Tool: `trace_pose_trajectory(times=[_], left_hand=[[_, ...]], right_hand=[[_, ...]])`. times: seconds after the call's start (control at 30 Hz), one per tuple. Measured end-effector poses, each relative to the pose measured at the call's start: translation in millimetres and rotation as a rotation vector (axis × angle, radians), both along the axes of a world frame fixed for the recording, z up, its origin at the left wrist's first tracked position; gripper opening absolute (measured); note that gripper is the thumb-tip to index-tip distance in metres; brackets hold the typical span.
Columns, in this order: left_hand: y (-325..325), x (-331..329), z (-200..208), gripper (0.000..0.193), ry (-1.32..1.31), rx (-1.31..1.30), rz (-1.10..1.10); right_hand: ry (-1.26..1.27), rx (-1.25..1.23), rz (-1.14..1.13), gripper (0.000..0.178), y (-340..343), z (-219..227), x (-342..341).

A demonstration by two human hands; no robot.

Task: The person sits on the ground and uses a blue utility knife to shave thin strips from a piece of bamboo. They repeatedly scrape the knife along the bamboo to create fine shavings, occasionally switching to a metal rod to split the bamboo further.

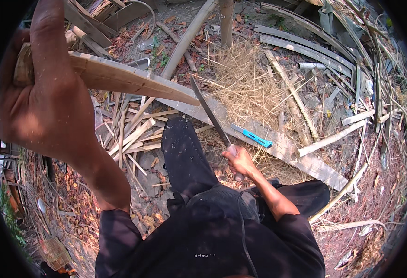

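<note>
My left hand (pixel 45 102) is raised close to the camera and grips the thick end of a long split bamboo piece (pixel 129 78), which tapers to a point at the middle of the view. Lower down, my right hand (pixel 239 161) is closed on the handle of a long knife (pixel 209 111). The dark blade points up and left, and its tip comes close to the bamboo's pointed end. My black-trousered leg (pixel 185 157) stretches out below the blade.
A wide bamboo plank (pixel 296 155) lies across the ground with a blue-handled tool (pixel 252 136) on it. A heap of thin bamboo splints (pixel 134 134) lies left of my leg. Dry straw (pixel 245 83), bamboo poles and strips cover the ground beyond.
</note>
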State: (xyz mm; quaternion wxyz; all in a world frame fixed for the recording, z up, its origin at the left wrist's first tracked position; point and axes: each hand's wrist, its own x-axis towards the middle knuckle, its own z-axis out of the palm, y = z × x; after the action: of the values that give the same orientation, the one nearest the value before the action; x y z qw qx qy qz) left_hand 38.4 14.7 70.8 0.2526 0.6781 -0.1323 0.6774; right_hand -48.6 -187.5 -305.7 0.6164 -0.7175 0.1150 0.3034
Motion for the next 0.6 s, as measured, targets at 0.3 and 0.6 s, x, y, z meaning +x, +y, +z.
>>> trace_pose_trajectory(times=[0.3,0.6], left_hand=[[20.9,2.1,-34.1,0.027,0.254,-0.041,-0.204],[20.8,2.6,-24.2,0.034,0.146,-0.084,-0.255]], right_hand=[[0.399,0.449,0.014,0.026,6.9,-9.9,6.2],[-0.461,-0.374,0.042,0.039,12.0,10.4,-8.1]])
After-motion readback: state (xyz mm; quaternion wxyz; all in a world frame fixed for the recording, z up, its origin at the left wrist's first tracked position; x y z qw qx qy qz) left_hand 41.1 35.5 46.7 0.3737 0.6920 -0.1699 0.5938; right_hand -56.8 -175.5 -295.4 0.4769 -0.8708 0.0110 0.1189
